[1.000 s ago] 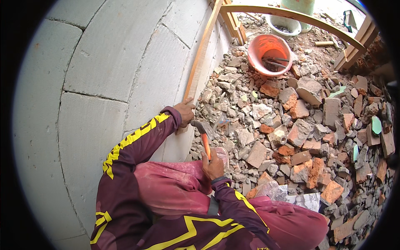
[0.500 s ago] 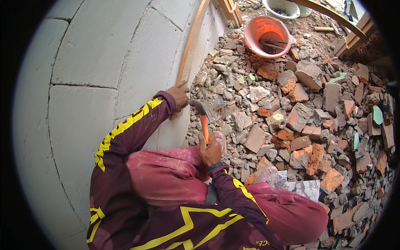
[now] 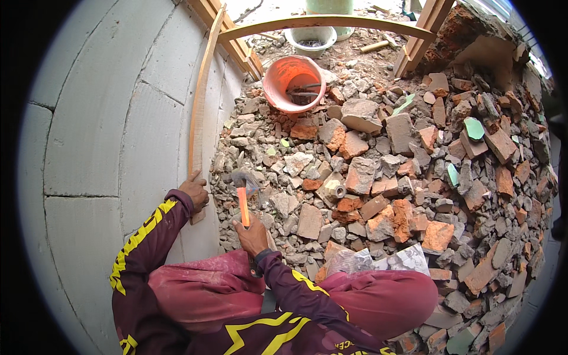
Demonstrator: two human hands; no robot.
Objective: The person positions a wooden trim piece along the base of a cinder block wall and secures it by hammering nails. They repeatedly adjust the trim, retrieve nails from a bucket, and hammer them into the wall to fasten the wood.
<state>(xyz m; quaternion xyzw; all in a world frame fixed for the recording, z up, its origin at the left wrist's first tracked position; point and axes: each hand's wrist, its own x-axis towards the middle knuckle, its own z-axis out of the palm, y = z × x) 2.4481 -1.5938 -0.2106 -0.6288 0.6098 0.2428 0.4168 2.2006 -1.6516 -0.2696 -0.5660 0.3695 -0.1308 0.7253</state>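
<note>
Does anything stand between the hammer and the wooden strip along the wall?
Partly: the left hand covers the wooden strip near its lower end, left of the hammer in the right hand. Beyond the left hand, only rubble shows between them.

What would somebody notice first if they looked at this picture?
Probably the bright orange bucket on the rubble, near the top middle. Next might be the orange-handled hammer in the right hand, and the long wooden strip that the left hand holds along the pale wall.
</note>
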